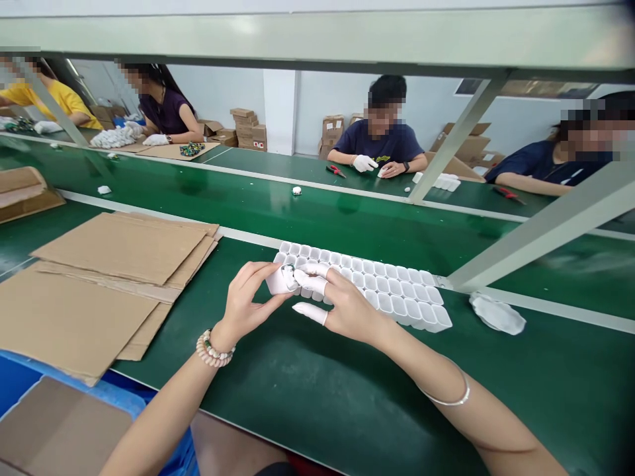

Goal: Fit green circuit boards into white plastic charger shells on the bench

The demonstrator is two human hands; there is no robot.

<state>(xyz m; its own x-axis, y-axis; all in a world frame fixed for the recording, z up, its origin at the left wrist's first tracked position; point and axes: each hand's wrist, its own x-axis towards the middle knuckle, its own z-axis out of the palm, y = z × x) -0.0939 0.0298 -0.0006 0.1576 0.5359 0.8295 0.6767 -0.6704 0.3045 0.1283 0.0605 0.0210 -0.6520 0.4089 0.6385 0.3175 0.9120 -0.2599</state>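
Observation:
A white plastic tray with rows of small cells lies on the green bench in front of me. My left hand pinches a small white part at the tray's near left corner. My right hand, with white finger cots on several fingertips, meets it there and touches the same part. A beaded bracelet sits on my left wrist and a thin bangle on my right.
Flat cardboard sheets lie at the left. A crumpled white piece rests to the right of the tray. A green conveyor belt runs behind, with slanted metal struts. Several people sit working across it, with red scissors by one.

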